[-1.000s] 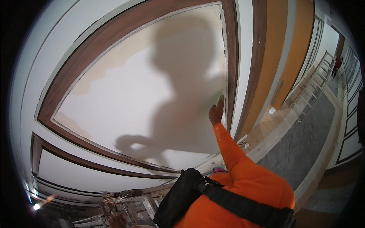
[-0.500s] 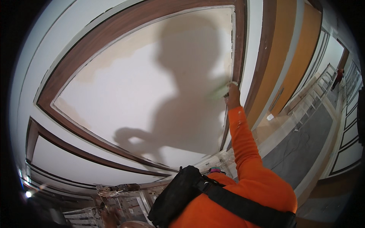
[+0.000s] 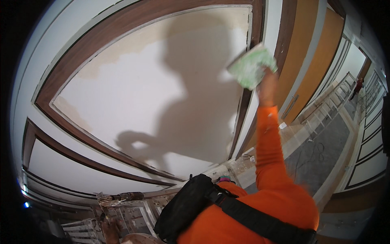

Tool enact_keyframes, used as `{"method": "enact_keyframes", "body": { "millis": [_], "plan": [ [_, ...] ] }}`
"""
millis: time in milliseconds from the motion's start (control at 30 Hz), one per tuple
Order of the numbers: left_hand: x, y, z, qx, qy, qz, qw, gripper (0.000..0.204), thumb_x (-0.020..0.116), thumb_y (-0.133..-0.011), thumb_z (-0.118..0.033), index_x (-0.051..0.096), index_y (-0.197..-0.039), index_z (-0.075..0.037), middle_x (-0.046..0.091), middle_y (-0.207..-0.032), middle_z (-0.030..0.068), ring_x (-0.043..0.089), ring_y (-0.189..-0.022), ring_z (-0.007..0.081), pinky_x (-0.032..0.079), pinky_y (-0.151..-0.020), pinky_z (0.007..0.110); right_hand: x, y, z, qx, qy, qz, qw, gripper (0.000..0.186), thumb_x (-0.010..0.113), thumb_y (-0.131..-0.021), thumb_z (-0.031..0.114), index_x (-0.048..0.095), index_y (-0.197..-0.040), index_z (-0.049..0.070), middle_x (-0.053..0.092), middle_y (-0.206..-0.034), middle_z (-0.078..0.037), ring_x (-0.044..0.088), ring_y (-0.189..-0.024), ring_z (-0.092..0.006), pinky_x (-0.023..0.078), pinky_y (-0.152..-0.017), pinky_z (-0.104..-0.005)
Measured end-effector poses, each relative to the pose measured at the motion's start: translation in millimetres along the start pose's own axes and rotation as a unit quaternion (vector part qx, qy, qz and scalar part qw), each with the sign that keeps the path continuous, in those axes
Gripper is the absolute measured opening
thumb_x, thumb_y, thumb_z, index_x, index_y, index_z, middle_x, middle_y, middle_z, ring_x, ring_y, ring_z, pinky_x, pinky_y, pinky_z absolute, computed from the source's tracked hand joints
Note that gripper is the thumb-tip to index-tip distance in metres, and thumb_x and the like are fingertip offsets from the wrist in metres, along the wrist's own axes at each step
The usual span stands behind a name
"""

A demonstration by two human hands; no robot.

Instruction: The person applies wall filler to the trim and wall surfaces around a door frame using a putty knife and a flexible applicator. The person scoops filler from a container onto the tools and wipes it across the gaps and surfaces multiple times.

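At the right edge of a framed wall panel (image 3: 134,89), my right hand (image 3: 268,83) is closed on a flat, square-edged putty spreader (image 3: 250,67), green and smeared with white. The spreader is tilted in front of the panel's dark brown frame (image 3: 256,28); whether it touches cannot be made out. White coating with tan patches along its top and left covers the panel, and my shadow falls on it. Low at the left, my left hand (image 3: 110,229) is dim, its fingers unclear, near a thin upright piece. A round tan surface (image 3: 140,239) lies beside it.
A pale, smeared bundle with a dark end (image 3: 122,198) lies near a metal ladder-like frame (image 3: 148,215). My black strapped bag (image 3: 185,203) hangs across my front. Rightward are orange-brown doors (image 3: 317,61), a ladder (image 3: 329,103), grey floor (image 3: 321,142) and a distant person (image 3: 357,87).
My right hand has swung up and to the right, bringing the spreader off the panel's right edge and turning its broad face into view. The left hand stays low.
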State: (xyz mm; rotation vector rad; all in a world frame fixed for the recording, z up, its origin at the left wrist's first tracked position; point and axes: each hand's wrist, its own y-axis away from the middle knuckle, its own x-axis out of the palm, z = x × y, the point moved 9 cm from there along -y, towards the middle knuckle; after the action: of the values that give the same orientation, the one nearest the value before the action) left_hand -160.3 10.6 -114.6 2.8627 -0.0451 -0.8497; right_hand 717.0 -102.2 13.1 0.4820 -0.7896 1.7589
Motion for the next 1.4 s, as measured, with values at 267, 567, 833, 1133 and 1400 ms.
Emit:
{"method": "enact_keyframes", "body": {
  "millis": [267,567,833,1133,1400],
  "plan": [
    [17,8,-36,0.028,0.047,0.019,0.998,0.066,0.056,-0.099,-0.027,0.025,-0.155,-0.01,0.053,-0.065,-0.0011,0.04,-0.046,0.0072,0.033,-0.041,0.022,27,65,-86,-0.325,0.44,0.003,0.837,0.061,0.054,-0.083,-0.005,0.032,-0.14,-0.014,0.034,-0.147,-0.031,0.032,-0.14,-0.0449,0.028,-0.116,-0.048],
    [3,16,-53,0.017,-0.094,-0.043,0.995,0.064,0.056,-0.1,-0.037,0.032,-0.152,-0.008,0.051,-0.064,-0.0017,0.041,-0.048,0.0069,0.031,-0.041,0.022,85,30,-90,-0.347,0.547,-0.011,0.762,0.073,0.05,-0.078,-0.012,0.022,-0.145,-0.016,0.027,-0.15,-0.032,0.023,-0.142,-0.0481,0.022,-0.117,-0.0538],
    [12,4,-28,-0.002,-0.042,-0.016,0.999,0.058,0.055,-0.1,-0.038,0.038,-0.146,-0.007,0.052,-0.064,-0.0016,0.041,-0.047,0.007,0.031,-0.041,0.022,69,27,-111,-0.317,0.485,0.001,0.815,0.071,0.047,-0.077,-0.01,0.026,-0.145,-0.014,0.024,-0.154,-0.031,0.022,-0.145,-0.0462,0.017,-0.119,-0.0529],
    [8,-7,-7,0.014,0.006,-0.001,1.0,0.053,0.054,-0.101,-0.04,0.045,-0.14,-0.007,0.052,-0.065,-0.0015,0.041,-0.047,0.0072,0.03,-0.041,0.022,-32,62,-155,-0.093,0.386,-0.016,0.918,0.065,0.042,-0.085,-0.006,0.027,-0.147,-0.01,0.035,-0.149,-0.03,0.037,-0.139,-0.0402,0.029,-0.117,-0.0404],
    [-13,-26,1,0.113,-0.112,0.038,0.987,0.036,0.05,-0.103,-0.041,0.053,-0.118,-0.008,0.054,-0.067,-0.0008,0.042,-0.049,0.0076,0.033,-0.046,0.023,-59,-18,-193,0.121,0.065,-0.12,0.983,0.023,0.052,-0.091,0.013,0.064,-0.104,-0.001,0.063,-0.09,-0.01,0.063,-0.078,-0.0226,0.051,-0.064,-0.0376]
  ]
}}
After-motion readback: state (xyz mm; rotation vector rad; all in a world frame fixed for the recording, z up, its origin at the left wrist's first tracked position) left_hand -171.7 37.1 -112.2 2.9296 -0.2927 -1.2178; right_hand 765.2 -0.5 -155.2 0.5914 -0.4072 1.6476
